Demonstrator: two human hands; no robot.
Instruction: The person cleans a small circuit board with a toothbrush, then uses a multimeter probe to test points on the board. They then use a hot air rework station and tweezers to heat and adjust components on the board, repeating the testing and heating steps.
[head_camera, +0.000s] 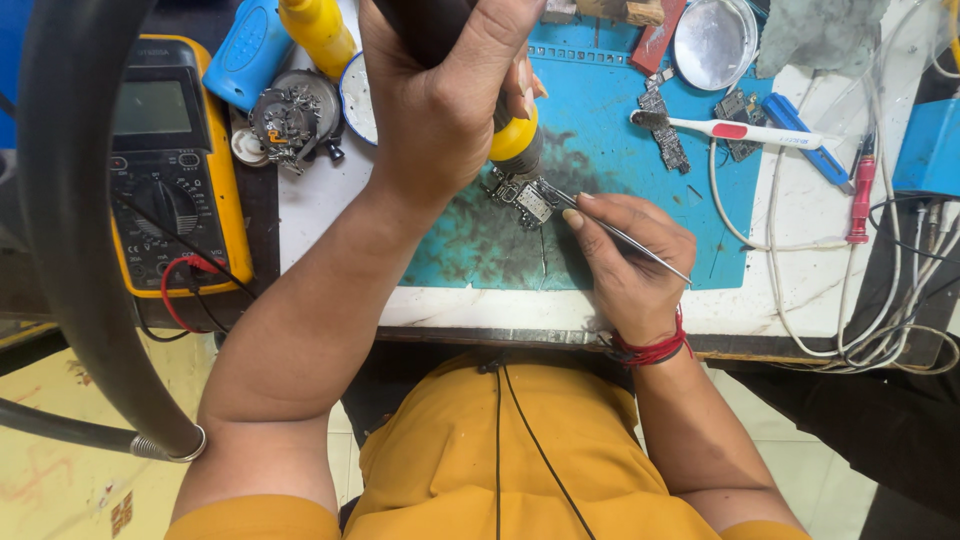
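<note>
A repair counter (330, 215) is seen from above, with a stained blue work mat (620, 160) laid on it. At the mat's centre lies a small circuit board (525, 198), its long axis running roughly left to right.

The left hand (440, 100) is wrapped around the dark handle of a hot-air tool (512, 140), fingers clamped on it; the tool's yellow collar and nozzle are pointed down at the board's upper edge, just above it. The right hand (630, 260) is placed to the board's lower right, fingers pinched together on thin metal tweezers (615, 232), whose tips reach up and left to touch the board's right end. Both hands are close to the board.

Whether the tweezers grip a component cannot be made out: the parts are too small. The tool's upper handle is cut off by the frame.

A yellow multimeter (175, 170), a toothbrush (740, 130) and white cables (870, 300) lie around.
</note>
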